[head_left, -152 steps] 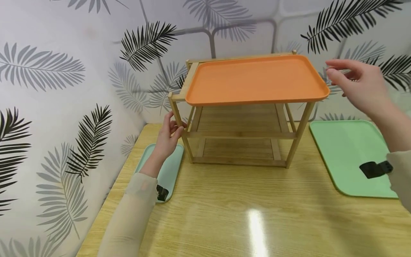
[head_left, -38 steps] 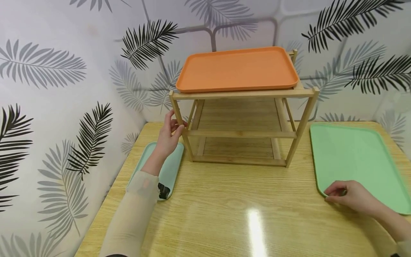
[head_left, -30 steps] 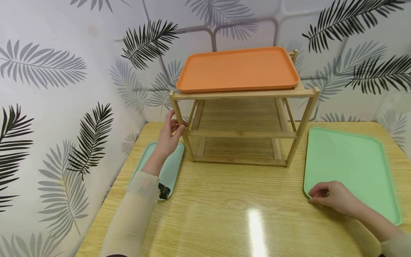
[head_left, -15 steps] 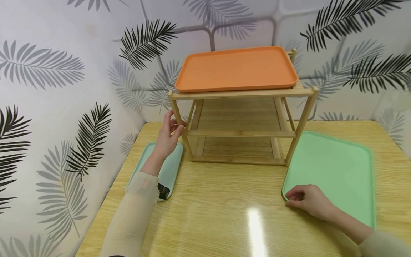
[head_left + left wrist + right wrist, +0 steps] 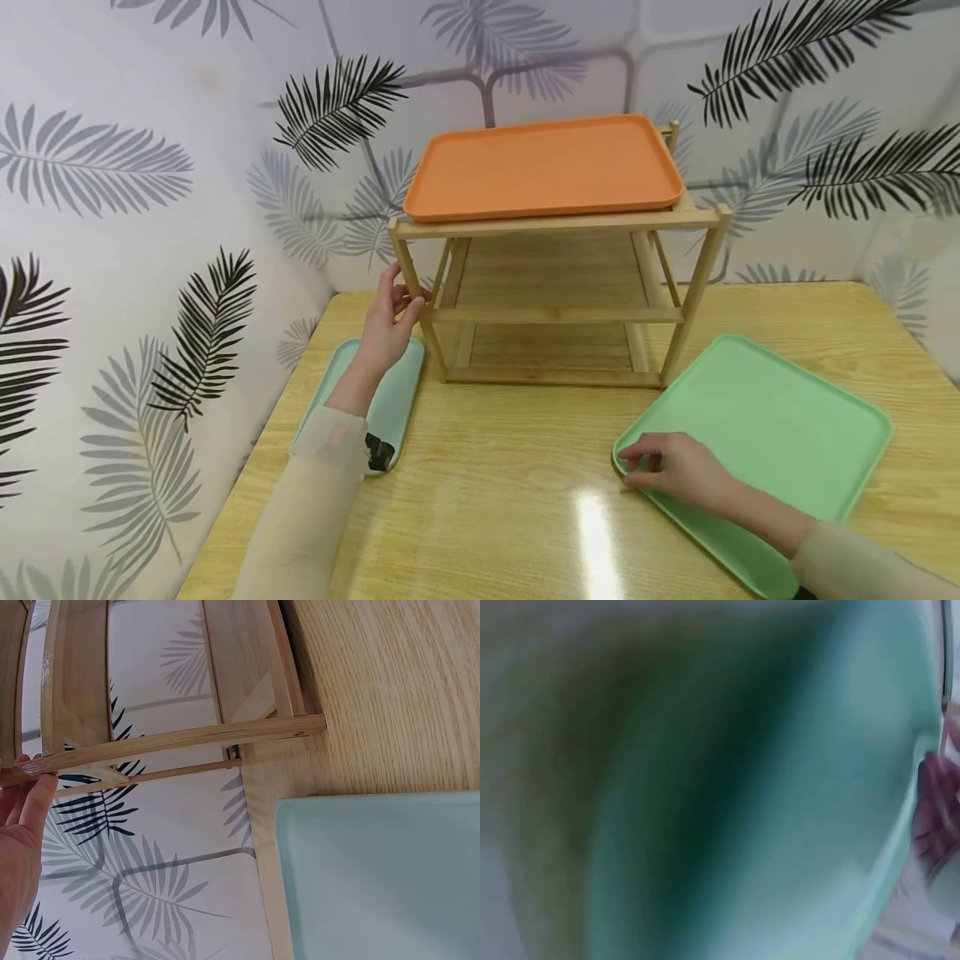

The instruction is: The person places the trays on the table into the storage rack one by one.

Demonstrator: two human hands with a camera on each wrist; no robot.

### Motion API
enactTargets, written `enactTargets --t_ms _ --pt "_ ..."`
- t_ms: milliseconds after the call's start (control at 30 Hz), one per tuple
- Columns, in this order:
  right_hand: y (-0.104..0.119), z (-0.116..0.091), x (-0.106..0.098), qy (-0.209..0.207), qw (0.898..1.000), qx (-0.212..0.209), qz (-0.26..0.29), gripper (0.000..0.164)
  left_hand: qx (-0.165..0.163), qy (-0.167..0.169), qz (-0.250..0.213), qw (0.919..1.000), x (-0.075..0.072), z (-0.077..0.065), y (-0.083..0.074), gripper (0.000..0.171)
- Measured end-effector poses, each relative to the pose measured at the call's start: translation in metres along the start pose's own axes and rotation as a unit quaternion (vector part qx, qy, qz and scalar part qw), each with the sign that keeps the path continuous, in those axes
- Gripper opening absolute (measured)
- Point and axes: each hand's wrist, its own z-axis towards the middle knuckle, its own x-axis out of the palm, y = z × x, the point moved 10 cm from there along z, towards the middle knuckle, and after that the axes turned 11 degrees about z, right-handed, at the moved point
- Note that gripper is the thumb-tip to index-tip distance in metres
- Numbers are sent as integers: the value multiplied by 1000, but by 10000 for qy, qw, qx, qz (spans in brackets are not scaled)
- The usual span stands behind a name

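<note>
In the head view my left hand (image 5: 386, 329) grips the front left post of a three-tier wooden shelf rack (image 5: 555, 315). The left wrist view shows the thumb and fingers of that hand (image 5: 22, 825) around the post. An orange tray (image 5: 543, 171) lies on the rack's top tier, set back from the front rail. To the right of the rack, my right hand (image 5: 678, 471) pinches the near left corner of a large green tray (image 5: 772, 425), which lies turned at an angle on the table. The right wrist view of this green tray (image 5: 817, 825) is blurred.
A small pale blue tray (image 5: 392, 408) lies left of the rack, partly under my left forearm. The wooden table (image 5: 495, 500) meets a leaf-patterned wall (image 5: 202, 208) on the left and at the back. The rack's two lower tiers show bare boards.
My right hand went from beside the orange tray to the green tray's corner and dragged it left, turning it. The orange tray sits further back and left. My left hand kept its hold.
</note>
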Motion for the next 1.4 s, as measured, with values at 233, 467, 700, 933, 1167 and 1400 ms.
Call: enactTargets --t_ms 233,467,700,933,1167,1400 --pt "-9 -12 -109 -1278 9836 -603 -1121 26 323 -92 -69 9994 -1 -4 -1 47" --pt "-72 -45 -210 -2207 9508 978 -1941 32 239 -82 2 9997 -3 0 -2 49" --pt "-124 -63 -226 -1860 9397 1772 -2258 40 94 20 -48 9999 -1 1 -2 51" --pt "-139 -62 -223 -1628 9440 1709 -2304 33 149 67 9 9999 -7 -6 -32 47" --pt "-137 -62 -220 -1441 9464 1667 -2361 27 204 62 4 9998 -7 -5 -35 48" --pt "-135 -66 -206 -843 9537 1682 -2346 24 33 25 -93 9999 -2 -1 -4 50"
